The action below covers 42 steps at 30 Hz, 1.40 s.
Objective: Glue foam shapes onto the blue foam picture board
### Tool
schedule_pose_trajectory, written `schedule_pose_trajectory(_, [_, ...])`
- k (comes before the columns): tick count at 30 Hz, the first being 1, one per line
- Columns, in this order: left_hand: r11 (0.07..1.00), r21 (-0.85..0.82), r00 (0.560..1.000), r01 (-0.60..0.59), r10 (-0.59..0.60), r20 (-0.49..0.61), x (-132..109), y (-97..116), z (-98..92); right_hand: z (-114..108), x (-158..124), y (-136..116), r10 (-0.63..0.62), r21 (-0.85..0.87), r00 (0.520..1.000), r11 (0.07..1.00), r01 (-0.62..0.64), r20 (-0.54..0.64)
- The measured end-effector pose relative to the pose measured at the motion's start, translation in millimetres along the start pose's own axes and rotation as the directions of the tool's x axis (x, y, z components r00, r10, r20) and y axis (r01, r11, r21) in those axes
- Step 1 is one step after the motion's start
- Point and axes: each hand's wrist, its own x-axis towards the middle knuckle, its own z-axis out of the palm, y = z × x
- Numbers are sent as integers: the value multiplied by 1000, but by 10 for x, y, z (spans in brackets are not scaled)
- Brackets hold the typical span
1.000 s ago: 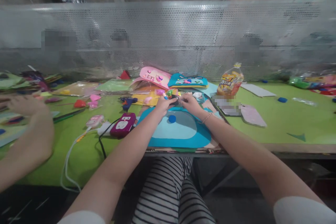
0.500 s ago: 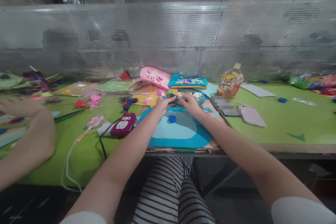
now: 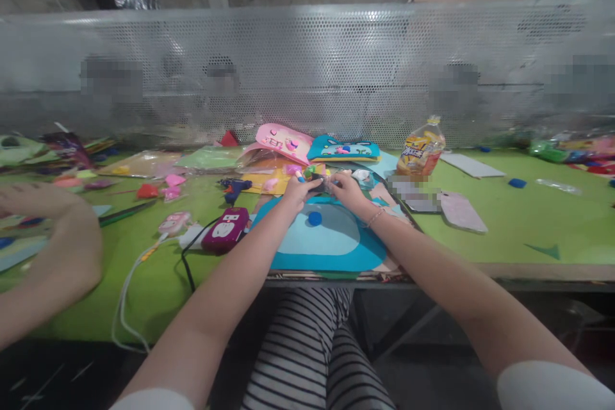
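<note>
My left hand and my right hand are close together above the far edge of a blue sheet with a light-blue rounded panel. Between their fingertips is a small dark piece, pinched by my left hand. The fingers of my right hand are closed on a bit of clear plastic beside it. On the panel, nearer to me, lies a round blue piece. Beyond the hands are a pink decorated piece and a blue decorated piece.
A purple case with a black cable and a blue glue gun lie left. At right are a snack bag, a pink phone and a blue lump. Another person's arm rests at far left.
Both hands stay nearly in place, with only slight finger movement around the small dark piece. The other person's hand at far left has shifted slightly.
</note>
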Motion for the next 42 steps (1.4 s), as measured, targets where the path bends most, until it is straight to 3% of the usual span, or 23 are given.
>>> schedule_pose_trajectory(6, [1000,-23,1000,-1,1,12,7,10,-4,0,-7,-37,45,58,998,997,-47,33])
schedule_pose_trajectory(19, [999,-30,1000,22,-22,-1,-11,-1,12,-13,14,27,-16,-49,1000,999,16,0])
schedule_pose_trajectory(24, [997,-12,997,77,-77,7,-70,1,45,-16,-4,48,20,-44,1000,999,-19,7])
schedule_pose_trajectory(31, [986,-28,987,162,-162,19,-59,3,28,-77,-29,-44,-15,-34,996,999,19,92])
schedule_pose_trajectory(34, [983,-51,983,179,-177,39,-47,21,33,-93,-21,-91,32,42,991,998,-38,131])
schedule_pose_trajectory(37, [985,-117,992,126,-128,-4,-33,52,41,-120,7,-132,92,117,993,988,-100,70])
schedule_pose_trajectory(42, [978,-208,984,5,-42,-171,14,113,0,-231,70,-127,216,227,963,958,-176,-162])
